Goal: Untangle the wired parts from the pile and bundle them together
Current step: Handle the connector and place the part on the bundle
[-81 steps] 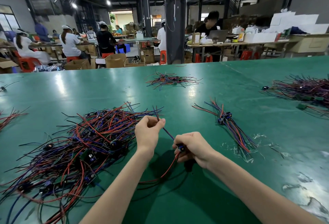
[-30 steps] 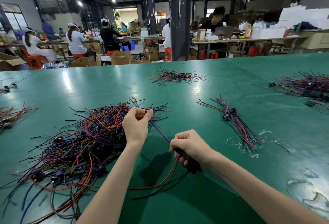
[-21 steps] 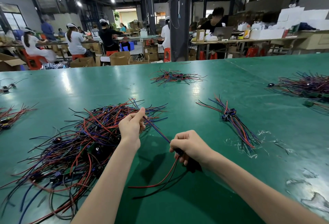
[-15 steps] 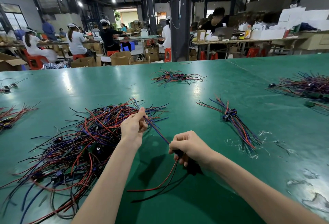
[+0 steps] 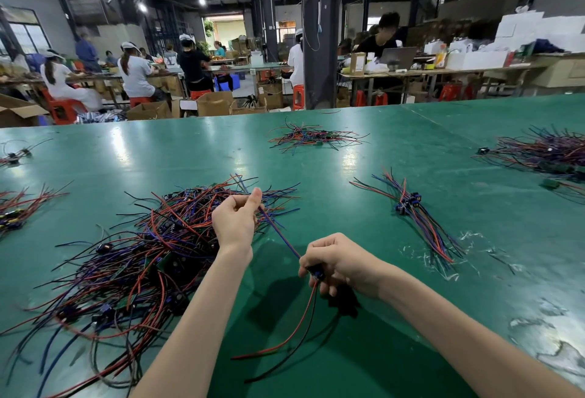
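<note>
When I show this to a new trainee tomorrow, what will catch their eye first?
The big tangled pile of red, blue and black wires on the green table, left of centre. In the middle, the left hand pinches a blue wire running down to the wired part gripped in the right hand. A small sorted bundle lies to the right.

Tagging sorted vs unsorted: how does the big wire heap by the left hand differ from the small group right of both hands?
Big tangled heap of red, blue and black wires: sprawling, strands crossing every way. Small wire bundle: compact, strands roughly parallel, connectors clustered. Both lie on the green table.
</note>
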Action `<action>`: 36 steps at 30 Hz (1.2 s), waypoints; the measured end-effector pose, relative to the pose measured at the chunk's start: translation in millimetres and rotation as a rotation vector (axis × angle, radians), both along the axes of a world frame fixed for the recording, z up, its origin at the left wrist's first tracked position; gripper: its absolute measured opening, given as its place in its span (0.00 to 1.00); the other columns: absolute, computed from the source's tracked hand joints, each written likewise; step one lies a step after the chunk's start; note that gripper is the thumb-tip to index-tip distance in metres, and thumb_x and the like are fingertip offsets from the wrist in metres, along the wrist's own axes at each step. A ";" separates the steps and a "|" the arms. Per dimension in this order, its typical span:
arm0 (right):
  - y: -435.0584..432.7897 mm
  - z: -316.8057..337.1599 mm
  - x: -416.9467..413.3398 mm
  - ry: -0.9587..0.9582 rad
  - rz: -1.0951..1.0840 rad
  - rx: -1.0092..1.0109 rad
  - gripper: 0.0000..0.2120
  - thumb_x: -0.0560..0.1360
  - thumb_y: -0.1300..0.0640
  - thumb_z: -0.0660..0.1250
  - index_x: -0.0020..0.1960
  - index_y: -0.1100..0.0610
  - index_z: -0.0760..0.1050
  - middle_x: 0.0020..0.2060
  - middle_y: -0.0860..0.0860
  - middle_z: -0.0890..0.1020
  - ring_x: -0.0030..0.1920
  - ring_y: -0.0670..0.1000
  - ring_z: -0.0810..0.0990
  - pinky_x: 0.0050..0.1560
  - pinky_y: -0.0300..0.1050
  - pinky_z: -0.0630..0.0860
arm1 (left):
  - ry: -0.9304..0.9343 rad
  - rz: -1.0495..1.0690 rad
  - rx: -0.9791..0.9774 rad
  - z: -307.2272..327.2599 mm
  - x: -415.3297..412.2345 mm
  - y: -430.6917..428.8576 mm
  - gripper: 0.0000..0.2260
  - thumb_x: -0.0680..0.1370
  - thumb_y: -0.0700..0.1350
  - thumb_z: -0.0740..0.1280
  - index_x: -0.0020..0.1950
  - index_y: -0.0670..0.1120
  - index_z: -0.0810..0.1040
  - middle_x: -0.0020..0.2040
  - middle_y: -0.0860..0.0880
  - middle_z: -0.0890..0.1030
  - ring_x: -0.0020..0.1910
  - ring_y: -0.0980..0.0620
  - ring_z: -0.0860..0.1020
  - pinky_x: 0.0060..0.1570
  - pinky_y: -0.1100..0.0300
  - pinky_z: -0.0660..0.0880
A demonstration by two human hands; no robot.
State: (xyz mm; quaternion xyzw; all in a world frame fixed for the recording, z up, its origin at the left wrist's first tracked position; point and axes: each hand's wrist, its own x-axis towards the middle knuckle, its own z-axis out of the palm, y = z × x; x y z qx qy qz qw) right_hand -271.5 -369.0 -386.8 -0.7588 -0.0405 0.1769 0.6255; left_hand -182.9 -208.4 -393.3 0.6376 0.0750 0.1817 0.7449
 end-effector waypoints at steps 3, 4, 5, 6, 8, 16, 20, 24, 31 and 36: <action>-0.5 0.8 -0.2 -0.001 0.018 0.008 0.17 0.73 0.64 0.64 0.26 0.55 0.77 0.36 0.61 0.77 0.21 0.49 0.72 0.20 0.35 0.67 | -0.026 0.031 0.065 -1.6 0.6 -0.4 0.10 0.73 0.47 0.73 0.34 0.46 0.77 0.34 0.48 0.80 0.30 0.53 0.70 0.38 0.57 0.69; -0.8 0.7 0.0 0.000 0.019 0.012 0.17 0.73 0.64 0.64 0.26 0.55 0.77 0.35 0.61 0.77 0.21 0.49 0.72 0.20 0.35 0.67 | -0.021 0.032 0.065 -2.2 1.0 -0.3 0.10 0.73 0.47 0.73 0.34 0.46 0.77 0.34 0.48 0.80 0.30 0.53 0.70 0.38 0.57 0.69; -1.1 0.7 0.1 0.002 0.016 0.016 0.17 0.73 0.64 0.64 0.27 0.55 0.77 0.34 0.60 0.77 0.21 0.49 0.72 0.20 0.35 0.67 | -0.013 0.032 0.061 -2.8 1.1 -0.2 0.11 0.73 0.47 0.73 0.34 0.46 0.77 0.34 0.48 0.80 0.30 0.52 0.70 0.38 0.57 0.69; -1.4 0.8 0.1 0.006 0.015 0.021 0.16 0.73 0.64 0.64 0.27 0.55 0.77 0.33 0.59 0.77 0.21 0.49 0.72 0.20 0.35 0.67 | -0.005 0.031 0.054 -3.1 1.1 -0.3 0.11 0.73 0.47 0.73 0.33 0.46 0.77 0.33 0.48 0.79 0.30 0.51 0.69 0.37 0.58 0.69; -1.8 1.0 -0.5 0.015 0.021 0.025 0.15 0.73 0.65 0.64 0.29 0.56 0.77 0.30 0.57 0.77 0.21 0.49 0.72 0.20 0.35 0.68 | 0.005 0.028 0.043 -3.3 0.9 -0.9 0.11 0.73 0.47 0.73 0.33 0.45 0.77 0.32 0.49 0.78 0.30 0.51 0.69 0.35 0.59 0.69; -1.6 2.5 -2.9 0.028 0.065 0.007 0.16 0.74 0.64 0.63 0.28 0.55 0.78 0.29 0.56 0.78 0.21 0.48 0.74 0.20 0.34 0.69 | -0.002 -0.008 0.049 0.4 -2.5 -4.1 0.10 0.73 0.46 0.73 0.35 0.43 0.77 0.32 0.50 0.78 0.29 0.52 0.68 0.34 0.61 0.69; -1.0 2.3 -3.6 0.036 0.088 0.006 0.14 0.74 0.65 0.64 0.30 0.56 0.78 0.30 0.57 0.79 0.21 0.48 0.74 0.20 0.35 0.70 | -0.006 -0.017 0.065 1.0 -4.8 -5.3 0.11 0.73 0.46 0.73 0.35 0.43 0.78 0.28 0.52 0.77 0.28 0.53 0.68 0.31 0.63 0.68; -0.2 1.0 -4.0 0.039 0.115 0.013 0.17 0.74 0.64 0.63 0.28 0.55 0.79 0.34 0.60 0.78 0.22 0.48 0.75 0.21 0.35 0.70 | -0.013 -0.028 0.068 0.8 -6.0 -7.4 0.11 0.73 0.46 0.73 0.35 0.42 0.78 0.28 0.52 0.76 0.30 0.51 0.68 0.35 0.59 0.68; 0.7 -0.1 -4.3 0.036 0.082 0.021 0.13 0.74 0.65 0.64 0.31 0.58 0.78 0.30 0.56 0.78 0.22 0.48 0.74 0.21 0.35 0.70 | 0.001 -0.030 0.049 -0.6 -5.5 -5.5 0.11 0.73 0.48 0.73 0.34 0.44 0.78 0.28 0.53 0.77 0.29 0.51 0.67 0.32 0.60 0.68; 1.4 -1.2 -2.9 0.006 0.032 0.031 0.15 0.73 0.65 0.64 0.29 0.56 0.77 0.31 0.59 0.78 0.22 0.49 0.74 0.21 0.35 0.70 | 0.002 -0.046 -0.026 -2.7 -5.7 -7.8 0.11 0.74 0.50 0.71 0.37 0.44 0.78 0.29 0.52 0.78 0.28 0.54 0.68 0.30 0.64 0.69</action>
